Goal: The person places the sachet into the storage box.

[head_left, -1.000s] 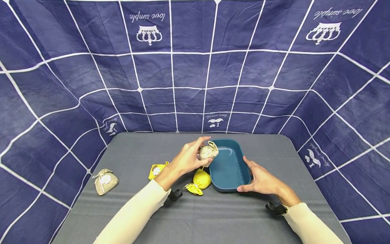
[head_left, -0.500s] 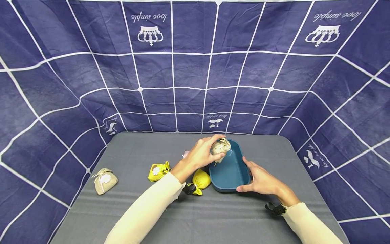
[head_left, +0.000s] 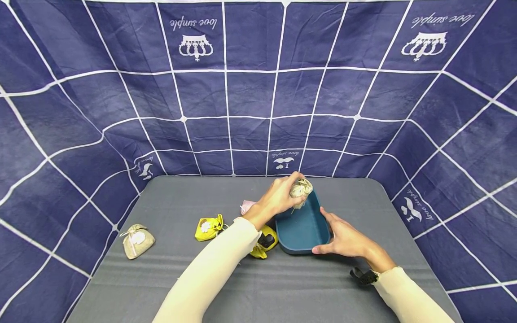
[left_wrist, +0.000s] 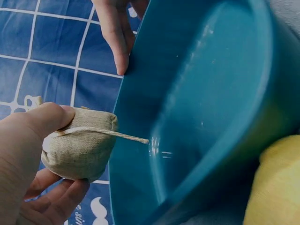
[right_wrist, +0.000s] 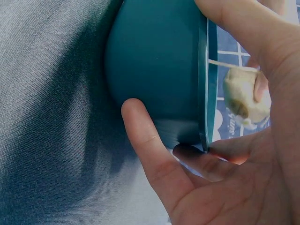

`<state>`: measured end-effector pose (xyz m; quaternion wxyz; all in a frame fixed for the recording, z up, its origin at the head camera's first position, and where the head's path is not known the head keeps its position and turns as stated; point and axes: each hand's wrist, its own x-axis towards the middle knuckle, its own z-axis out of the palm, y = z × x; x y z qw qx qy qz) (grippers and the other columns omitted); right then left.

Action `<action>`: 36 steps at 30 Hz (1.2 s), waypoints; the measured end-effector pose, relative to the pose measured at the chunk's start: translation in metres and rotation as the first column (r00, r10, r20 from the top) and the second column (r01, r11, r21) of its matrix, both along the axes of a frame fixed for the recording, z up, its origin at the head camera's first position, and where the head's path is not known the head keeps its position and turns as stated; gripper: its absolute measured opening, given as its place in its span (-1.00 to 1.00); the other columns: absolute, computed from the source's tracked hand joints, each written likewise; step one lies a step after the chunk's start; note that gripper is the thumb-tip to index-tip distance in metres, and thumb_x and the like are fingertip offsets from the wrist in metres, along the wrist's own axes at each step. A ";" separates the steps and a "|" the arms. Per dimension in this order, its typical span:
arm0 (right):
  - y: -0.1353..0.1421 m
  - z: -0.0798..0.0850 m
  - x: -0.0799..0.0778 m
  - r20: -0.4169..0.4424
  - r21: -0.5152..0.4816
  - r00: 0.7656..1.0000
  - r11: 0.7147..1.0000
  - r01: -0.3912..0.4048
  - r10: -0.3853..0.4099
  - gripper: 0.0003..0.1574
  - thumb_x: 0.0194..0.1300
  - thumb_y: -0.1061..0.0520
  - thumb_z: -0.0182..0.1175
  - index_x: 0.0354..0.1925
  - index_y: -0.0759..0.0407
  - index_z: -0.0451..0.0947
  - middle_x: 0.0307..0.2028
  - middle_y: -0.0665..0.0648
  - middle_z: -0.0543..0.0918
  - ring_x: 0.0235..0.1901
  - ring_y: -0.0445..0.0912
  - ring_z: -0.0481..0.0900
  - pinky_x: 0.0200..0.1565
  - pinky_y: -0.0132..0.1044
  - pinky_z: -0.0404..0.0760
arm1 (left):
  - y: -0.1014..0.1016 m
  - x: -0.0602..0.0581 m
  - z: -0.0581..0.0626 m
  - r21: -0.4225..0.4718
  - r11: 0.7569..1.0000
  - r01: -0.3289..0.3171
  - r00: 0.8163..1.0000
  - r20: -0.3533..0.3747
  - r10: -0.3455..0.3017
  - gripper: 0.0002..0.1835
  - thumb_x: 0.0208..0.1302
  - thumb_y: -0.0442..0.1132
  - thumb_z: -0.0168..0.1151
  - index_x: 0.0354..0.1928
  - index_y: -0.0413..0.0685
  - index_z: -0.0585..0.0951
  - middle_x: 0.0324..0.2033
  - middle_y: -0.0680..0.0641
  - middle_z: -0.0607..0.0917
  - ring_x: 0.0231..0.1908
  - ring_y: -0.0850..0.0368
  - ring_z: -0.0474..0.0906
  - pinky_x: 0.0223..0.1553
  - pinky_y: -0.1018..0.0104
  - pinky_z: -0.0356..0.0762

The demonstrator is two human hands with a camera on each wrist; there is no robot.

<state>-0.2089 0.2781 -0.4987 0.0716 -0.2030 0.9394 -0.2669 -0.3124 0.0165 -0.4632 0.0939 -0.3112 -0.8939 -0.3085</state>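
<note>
In the head view my left hand [head_left: 278, 195] pinches a beige drawstring pouch [head_left: 300, 188] between thumb and fingers, over the far end of a teal rectangular bin [head_left: 304, 229]. The left wrist view shows the same linen pouch [left_wrist: 86, 150], its loose cord end reaching across the bin's rim. My right hand [head_left: 345, 235] holds the bin's right side, thumb at the near corner and fingers along the wall. From the right wrist, one fingertip lies against the bin's outer wall [right_wrist: 154, 61], with other fingers at the rim.
Left of the bin lies a yellow pouch [head_left: 258, 252], partly covered by the left wrist. Farther left are another yellow pouch [head_left: 208, 228] and a beige pouch [head_left: 138, 242]. A pink thing [head_left: 246, 206] shows behind the left forearm. Blue gridded cloth [head_left: 250, 94] walls the grey table [head_left: 181, 197].
My left hand has carried the beige pouch rightward and slightly away, from the bin's left edge to over its far end. The right hand and bin have stayed put.
</note>
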 end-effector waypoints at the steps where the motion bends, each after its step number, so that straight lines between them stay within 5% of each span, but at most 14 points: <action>1: 0.000 0.000 0.000 0.003 -0.002 1.000 1.000 0.002 -0.002 0.82 0.09 -0.41 0.82 0.79 0.56 0.06 0.48 0.48 0.61 0.09 0.03 0.70 0.18 0.00 0.74 | 0.003 -0.002 0.000 -0.007 1.000 0.000 1.000 0.000 0.000 -0.36 0.48 -0.05 0.67 0.48 0.12 0.59 0.06 -0.18 0.92 0.00 -0.04 0.88 0.04 0.06 0.84; 17: 0.000 0.000 0.000 0.040 0.002 0.999 1.000 0.008 -0.008 0.82 0.12 -0.42 0.79 0.81 0.52 0.03 0.55 0.52 0.55 0.24 0.14 0.69 0.36 0.24 0.69 | 0.027 -0.018 -0.011 -0.115 0.993 -0.037 0.996 0.072 0.046 -0.33 0.49 -0.08 0.65 0.50 0.11 0.53 0.13 -0.24 0.88 0.08 -0.13 0.88 0.10 0.02 0.85; 25: -0.001 0.000 0.000 0.029 0.002 1.000 1.000 0.005 -0.006 0.82 0.12 -0.43 0.79 0.81 0.53 0.04 0.57 0.54 0.53 0.34 0.22 0.67 0.44 0.33 0.65 | 0.030 -0.015 -0.011 -0.187 0.980 -0.065 0.987 0.131 0.091 -0.07 0.45 -0.04 0.71 0.71 0.09 0.40 0.38 -0.29 0.75 0.24 -0.24 0.85 0.32 -0.07 0.83; 36: 0.000 -0.001 0.001 0.002 0.010 1.000 1.000 0.001 -0.001 0.81 0.11 -0.42 0.80 0.80 0.54 0.06 0.55 0.54 0.56 0.34 0.23 0.70 0.41 0.31 0.68 | 0.021 -0.010 -0.005 -0.252 0.966 -0.060 0.988 0.126 0.094 -0.12 0.51 0.16 0.62 0.73 0.18 0.46 0.42 -0.16 0.73 0.30 -0.16 0.83 0.30 -0.09 0.84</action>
